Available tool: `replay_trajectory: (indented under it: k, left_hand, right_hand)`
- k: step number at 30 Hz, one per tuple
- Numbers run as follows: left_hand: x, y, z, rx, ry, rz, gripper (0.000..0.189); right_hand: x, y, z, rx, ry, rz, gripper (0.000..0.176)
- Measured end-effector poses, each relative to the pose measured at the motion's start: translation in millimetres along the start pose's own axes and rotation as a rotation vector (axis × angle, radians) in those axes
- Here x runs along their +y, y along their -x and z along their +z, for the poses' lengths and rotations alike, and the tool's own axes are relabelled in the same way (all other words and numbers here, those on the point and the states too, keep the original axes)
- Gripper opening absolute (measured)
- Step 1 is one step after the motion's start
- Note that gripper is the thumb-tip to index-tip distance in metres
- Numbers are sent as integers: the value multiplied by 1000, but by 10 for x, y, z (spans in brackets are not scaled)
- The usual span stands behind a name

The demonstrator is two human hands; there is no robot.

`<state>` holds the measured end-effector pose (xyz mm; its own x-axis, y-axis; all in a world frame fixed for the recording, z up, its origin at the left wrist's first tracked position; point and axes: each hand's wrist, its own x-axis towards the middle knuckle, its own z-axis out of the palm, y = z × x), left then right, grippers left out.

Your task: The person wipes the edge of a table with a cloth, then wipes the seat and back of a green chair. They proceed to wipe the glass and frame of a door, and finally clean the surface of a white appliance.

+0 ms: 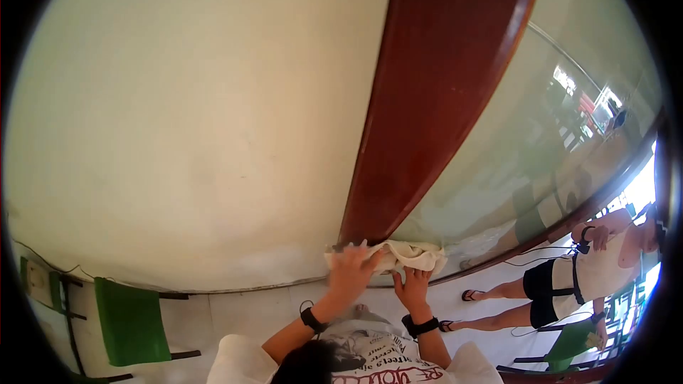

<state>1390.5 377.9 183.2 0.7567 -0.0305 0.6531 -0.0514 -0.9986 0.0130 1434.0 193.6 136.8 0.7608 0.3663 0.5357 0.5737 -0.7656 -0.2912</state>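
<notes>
A cream cloth (413,252) lies bunched against the foot of a dark red-brown wooden post (434,92). My left hand (348,276) is at the cloth's left end, slightly blurred, its fingers stretched out and spread near the base of the post. Over the cloth's lower edge, toward its right part, my right hand (413,290) has its fingers on the fabric with the thumb apart. Dark bands circle both my wrists.
A pale wall (192,128) fills the left, and a reflective glass panel (526,142) adjoins the post at right. Green chairs (131,320) stand at lower left and lower right. Another person (569,277) stands at right on the tiled floor (235,316).
</notes>
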Motion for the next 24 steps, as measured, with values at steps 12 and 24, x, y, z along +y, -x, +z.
replay_trajectory:
  k: [12,24]
  left_hand:
    - [836,-1093,200,146,351,37,41]
    - [993,-990,563,187,302,127,31]
  right_hand:
    - [959,-974,-1006,181,34,-247,34]
    - [2468,-583,-2726,1305,1032,617,65]
